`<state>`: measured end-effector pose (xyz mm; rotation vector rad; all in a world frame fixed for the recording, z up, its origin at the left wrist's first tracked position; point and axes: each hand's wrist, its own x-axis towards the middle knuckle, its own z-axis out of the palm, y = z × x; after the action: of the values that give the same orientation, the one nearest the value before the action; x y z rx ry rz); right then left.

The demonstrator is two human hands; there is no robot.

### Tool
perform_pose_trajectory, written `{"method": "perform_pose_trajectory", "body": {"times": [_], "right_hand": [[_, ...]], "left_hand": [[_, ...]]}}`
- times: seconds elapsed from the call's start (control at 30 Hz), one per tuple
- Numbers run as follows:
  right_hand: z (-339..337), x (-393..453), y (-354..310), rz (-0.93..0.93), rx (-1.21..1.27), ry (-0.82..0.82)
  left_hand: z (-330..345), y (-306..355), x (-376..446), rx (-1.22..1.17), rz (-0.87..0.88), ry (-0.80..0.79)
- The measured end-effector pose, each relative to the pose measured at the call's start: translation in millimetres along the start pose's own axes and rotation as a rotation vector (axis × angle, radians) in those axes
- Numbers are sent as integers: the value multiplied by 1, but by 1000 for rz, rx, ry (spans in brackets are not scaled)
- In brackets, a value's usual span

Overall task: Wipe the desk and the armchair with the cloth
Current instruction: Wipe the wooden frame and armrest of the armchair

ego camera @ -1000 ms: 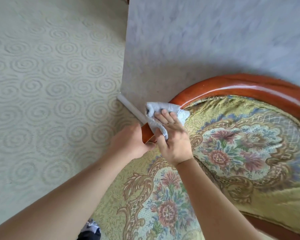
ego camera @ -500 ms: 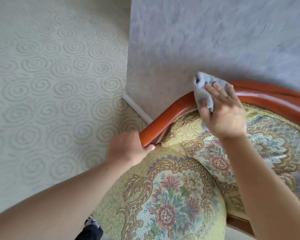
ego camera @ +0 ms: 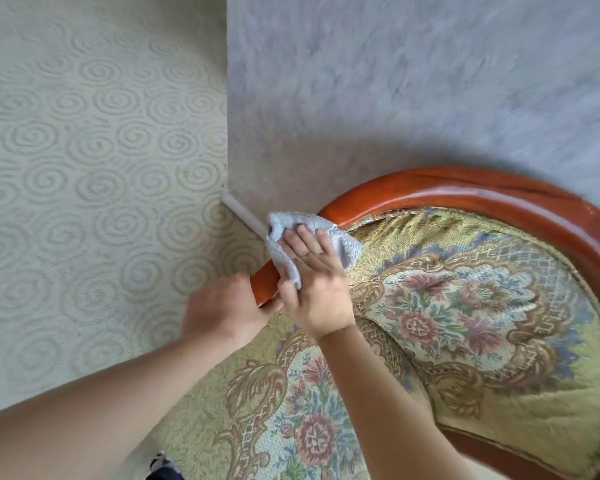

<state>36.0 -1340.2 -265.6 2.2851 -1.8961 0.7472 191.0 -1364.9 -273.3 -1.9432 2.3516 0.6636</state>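
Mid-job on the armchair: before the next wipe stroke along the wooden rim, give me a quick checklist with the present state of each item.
1. Grey terry cloth lies on the armchair's curved reddish wooden rim: ok.
2. Right hand presses the cloth with its fingers spread on top: ok.
3. Left hand grips the rim's near end to steady the chair: ok.
4. Rim ahead of the cloth, along the curve to the right, has nothing lying on it: ok.
5. Cloth's loose edge hangs onto the yellow floral upholstery and may bunch: not ok.
6. Rim already clean under and behind the cloth: cannot tell.
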Motion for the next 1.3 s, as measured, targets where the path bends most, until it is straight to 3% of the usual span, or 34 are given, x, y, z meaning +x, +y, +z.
{"method": "perform_pose_trajectory", "body": {"times": [0.17, 0.47, 0.63, 0.83, 1.0, 1.2, 1.3], "right_hand": [[-33, 16, 41, -190, -225, -123], [-121, 38, 125, 338, -476, 331], [-97, 49, 102, 487, -318, 418], [-25, 36, 32, 244, -127, 132], [-59, 23, 77, 59, -169, 104], [-137, -6, 148, 386, -379, 323], [-144, -5, 150, 624, -355, 570]], "left_hand": [[0, -2, 0, 14, 23, 14], [0, -2, -3, 3, 25, -4], [-1, 1, -4, 18, 23, 1], [-1, 2, -3, 47, 15, 6], [-2, 1, -1, 44, -15, -23], [-4, 2, -1, 39, -12, -36], [-4, 3, -2, 47, -22, -19]]}}
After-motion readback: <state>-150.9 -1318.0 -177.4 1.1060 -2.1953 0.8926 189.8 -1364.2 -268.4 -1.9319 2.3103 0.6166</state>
